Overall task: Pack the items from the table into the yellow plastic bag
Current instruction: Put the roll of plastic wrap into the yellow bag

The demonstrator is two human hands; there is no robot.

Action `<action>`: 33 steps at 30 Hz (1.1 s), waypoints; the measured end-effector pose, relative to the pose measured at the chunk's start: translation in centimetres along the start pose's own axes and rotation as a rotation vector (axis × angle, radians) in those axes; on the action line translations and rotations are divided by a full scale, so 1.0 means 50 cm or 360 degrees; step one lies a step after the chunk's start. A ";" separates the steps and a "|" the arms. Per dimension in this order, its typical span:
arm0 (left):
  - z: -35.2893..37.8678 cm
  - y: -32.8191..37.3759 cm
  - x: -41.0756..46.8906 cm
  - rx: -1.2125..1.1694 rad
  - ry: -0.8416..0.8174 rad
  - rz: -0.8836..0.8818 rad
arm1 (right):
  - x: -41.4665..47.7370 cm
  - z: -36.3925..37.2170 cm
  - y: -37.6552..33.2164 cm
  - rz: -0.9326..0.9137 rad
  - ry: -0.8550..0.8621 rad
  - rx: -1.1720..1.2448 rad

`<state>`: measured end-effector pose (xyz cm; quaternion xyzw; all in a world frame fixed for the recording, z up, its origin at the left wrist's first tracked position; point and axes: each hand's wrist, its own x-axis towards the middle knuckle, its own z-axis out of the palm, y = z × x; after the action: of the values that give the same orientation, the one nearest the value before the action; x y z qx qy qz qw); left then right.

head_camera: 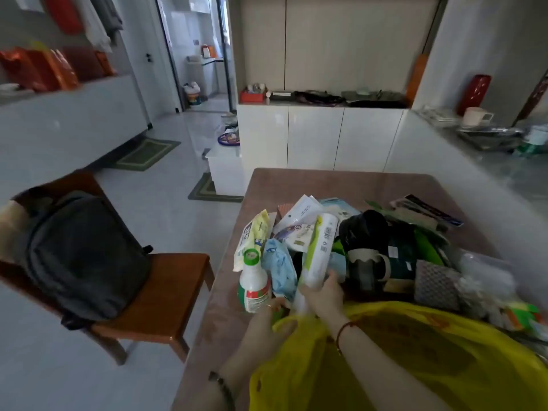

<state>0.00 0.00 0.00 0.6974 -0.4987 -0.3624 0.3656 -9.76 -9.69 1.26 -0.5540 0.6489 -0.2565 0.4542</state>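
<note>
Right grip: the right hand (321, 295) is closed around the lower end of a white roll with a green stripe (318, 253), which slants up and away from the grip over the pile.
Left grip: the left hand (267, 321) pinches the near-left rim of the yellow plastic bag (415, 351), holding the mouth up just below the right grip.
Bag: it lies slack on the near tabletop (326, 185), under both forearms; whether anything is in it already I cannot tell.
Risk, bag mouth: the film looks limp, and a one-handed hold may let the opening fold shut as the roll comes down, so the roll could catch on the rim rather than drop in.
Risk, bottle: a white bottle with a green cap (253, 280) stands just left of the right grip, near the tabletop edge; a sweep of the roll or wrist could tip it to the floor.
Risk, pile: soft packets (278, 268) lean against the roll beyond the grip; pulling it free may drag them loose.
Pile: dark cloth items, a mug (367, 262) and wrapped goods crowd the space right of and beyond the grip, so packing seems barely begun.
Surface: brownish, smooth, bare only at its far end.
Room: pale tiled floor, white cabinets beyond the tabletop, a wooden chair (166, 289) with a dark backpack (86, 256) well left of the grip.
</note>
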 end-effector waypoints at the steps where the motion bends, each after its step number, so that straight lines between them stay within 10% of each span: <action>1: 0.008 -0.004 0.006 0.0044 -0.0059 0.0004 | 0.007 0.003 -0.005 0.0007 -0.0003 -0.0064; 10: 0.038 -0.049 0.023 0.0167 -0.0026 -0.0007 | 0.032 -0.030 -0.038 -0.0064 0.0105 0.0148; 19: 0.027 -0.019 0.029 0.0393 0.0013 0.0049 | -0.042 -0.291 -0.147 -0.1104 -0.0056 0.0794; 28: 0.009 0.036 0.016 0.0018 0.0030 -0.0100 | -0.100 -0.353 0.145 -0.0997 -0.0978 -0.1183; 33: 0.001 0.049 0.005 0.0030 -0.0016 -0.0117 | -0.101 -0.360 0.221 -0.0861 -0.1144 -0.1505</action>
<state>-1.06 -0.81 2.06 0.7169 -0.4780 -0.3742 0.3430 -30.99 -5.15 1.78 -0.8890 0.3371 0.1528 0.2696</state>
